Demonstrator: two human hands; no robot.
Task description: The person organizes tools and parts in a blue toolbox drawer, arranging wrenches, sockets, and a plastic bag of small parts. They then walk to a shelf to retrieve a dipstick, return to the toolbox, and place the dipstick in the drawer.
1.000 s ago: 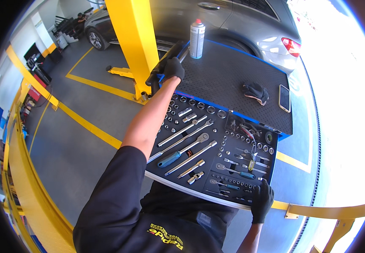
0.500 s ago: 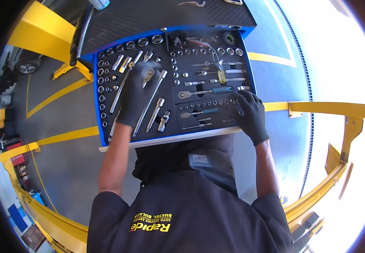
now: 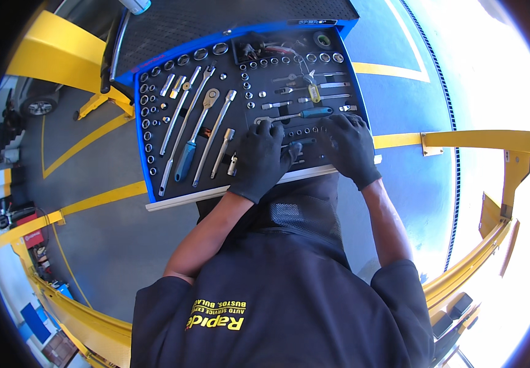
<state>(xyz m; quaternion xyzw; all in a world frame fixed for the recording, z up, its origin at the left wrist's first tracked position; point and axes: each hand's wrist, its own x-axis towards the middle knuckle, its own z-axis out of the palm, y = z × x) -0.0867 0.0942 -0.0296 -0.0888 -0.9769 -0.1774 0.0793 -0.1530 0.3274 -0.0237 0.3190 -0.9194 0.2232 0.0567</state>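
Note:
My left hand (image 3: 261, 161), in a black glove, lies over the lower middle of a tool drawer. Its bent fingers reach the head of a blue-handled ratchet (image 3: 317, 112), and its thumb stands apart to the right. My right hand (image 3: 349, 150), gloved too, rests over the drawer's right part with bent fingers, just below a short chrome piece (image 3: 347, 108); nothing shows in its grip. Between the hands lies a row of small sockets (image 3: 300, 131). A larger blue-handled ratchet (image 3: 211, 101) lies in the left half beside long chrome bars (image 3: 219, 130). Both palms are hidden.
The blue cabinet's perforated black top (image 3: 179, 27) rises beyond the drawer. Sockets (image 3: 183, 59) line the drawer's far and left edges. A compartment with a tape roll (image 3: 322, 40) sits at the far right. Yellow lift arms (image 3: 479, 140) flank both sides; the drawer's front edge (image 3: 191, 197) is near my body.
My left hand has moved right and nearer from the left half, where the larger ratchet now lies in full view. My right hand has shifted slightly left. The view has moved a little.

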